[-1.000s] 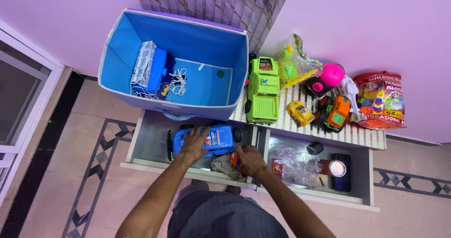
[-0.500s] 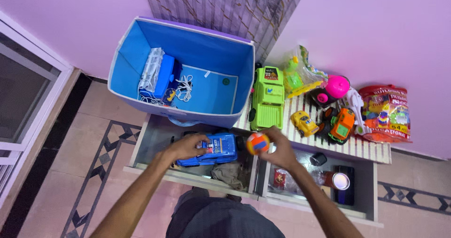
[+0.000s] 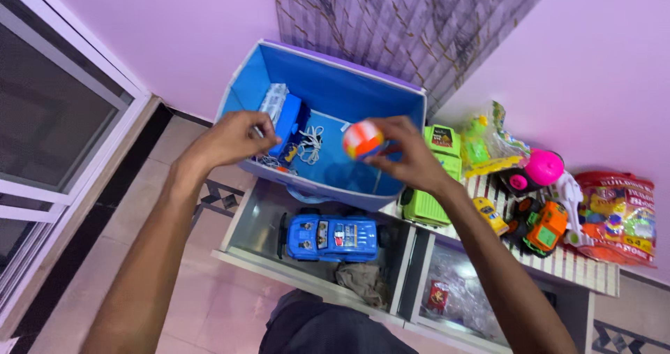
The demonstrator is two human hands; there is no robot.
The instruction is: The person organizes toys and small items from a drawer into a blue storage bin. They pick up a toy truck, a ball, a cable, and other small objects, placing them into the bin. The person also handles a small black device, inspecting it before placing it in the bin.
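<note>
Both hands have risen from the drawer level to the blue fabric bin (image 3: 391, 113); the blue toy truck (image 3: 332, 237), gripped a moment ago, now lies alone in the left open drawer (image 3: 255, 218).

Left to right:
- Left hand (image 3: 230, 139): over the bin's near left rim, fingers curled together; whether it pinches anything cannot be told.
- Bin contents: blue box (image 3: 285, 122), white cord (image 3: 312, 143).
- Orange-and-white ball (image 3: 363, 139): pinched in the fingertips of the right hand (image 3: 408, 155), held above the bin's interior.
- Grey cloth (image 3: 363, 283): in the drawer, just beside the blue truck.
- Green toy truck (image 3: 433, 186): on the striped shelf top (image 3: 593, 267), partly behind the right wrist.
- Yellow car (image 3: 490, 216), orange vehicle (image 3: 543, 227), pink round toy (image 3: 539, 168), red bag of blocks (image 3: 618, 218): further right on the shelf.
</note>
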